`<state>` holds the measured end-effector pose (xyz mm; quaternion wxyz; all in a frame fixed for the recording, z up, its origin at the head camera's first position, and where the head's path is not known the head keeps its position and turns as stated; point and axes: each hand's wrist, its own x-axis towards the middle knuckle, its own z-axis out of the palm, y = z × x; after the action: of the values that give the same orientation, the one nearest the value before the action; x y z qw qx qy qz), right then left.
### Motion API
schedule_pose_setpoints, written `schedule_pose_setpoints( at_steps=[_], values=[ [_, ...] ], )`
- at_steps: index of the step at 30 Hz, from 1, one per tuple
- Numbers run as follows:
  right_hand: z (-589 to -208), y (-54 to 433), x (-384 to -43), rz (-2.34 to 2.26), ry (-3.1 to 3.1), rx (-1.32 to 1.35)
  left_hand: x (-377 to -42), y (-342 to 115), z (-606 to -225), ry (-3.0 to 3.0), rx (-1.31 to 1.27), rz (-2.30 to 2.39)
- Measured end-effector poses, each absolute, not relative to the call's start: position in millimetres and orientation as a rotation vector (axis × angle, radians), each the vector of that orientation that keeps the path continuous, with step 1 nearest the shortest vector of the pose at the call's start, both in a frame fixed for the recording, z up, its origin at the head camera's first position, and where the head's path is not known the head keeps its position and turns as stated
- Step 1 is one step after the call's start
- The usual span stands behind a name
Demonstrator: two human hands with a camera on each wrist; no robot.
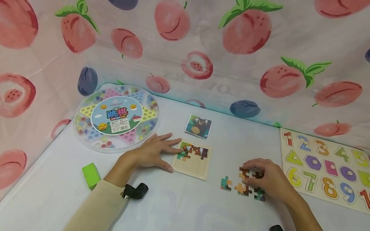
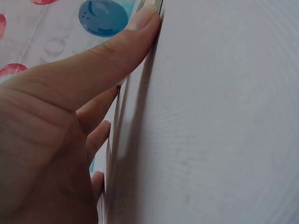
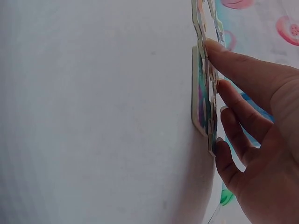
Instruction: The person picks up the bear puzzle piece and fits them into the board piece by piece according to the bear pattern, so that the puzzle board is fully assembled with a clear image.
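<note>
My left hand (image 1: 154, 151) lies with fingers spread at the left side of a square wooden puzzle tray (image 1: 190, 169). Its index fingertip overlaps the tray's upper left, and the thumb tip is at the lower left edge. Bear-picture pieces (image 1: 194, 150) fill the tray's upper part; bare wood shows below. To the right, my right hand (image 1: 269, 180) is over several loose jigsaw pieces (image 1: 243, 189) lying flat. In the right wrist view, its thumb and fingertips touch the pieces (image 3: 202, 100), spaced apart; the hand hides part of the group in the head view.
A bear picture card (image 1: 198, 127) lies behind the tray. At back left is a round Chinese checkers box (image 1: 80, 131), with a green block (image 1: 90, 175) nearer me. A wooden number-and-shape board (image 1: 339, 172) lies at the right. A fruit-print cloth (image 1: 201, 33) hangs behind.
</note>
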<state>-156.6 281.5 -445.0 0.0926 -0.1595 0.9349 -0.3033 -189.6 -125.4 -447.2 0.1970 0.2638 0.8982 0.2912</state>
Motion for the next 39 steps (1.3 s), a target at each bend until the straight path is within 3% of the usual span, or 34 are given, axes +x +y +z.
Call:
schedule_pose_setpoints(
  at_steps=[39],
  values=[
    [-432.0, 254.0, -163.9, -1.136, 2.785, -0.480, -189.8, -126.0, -449.2, 2.518, 0.759, 0.830]
  ],
)
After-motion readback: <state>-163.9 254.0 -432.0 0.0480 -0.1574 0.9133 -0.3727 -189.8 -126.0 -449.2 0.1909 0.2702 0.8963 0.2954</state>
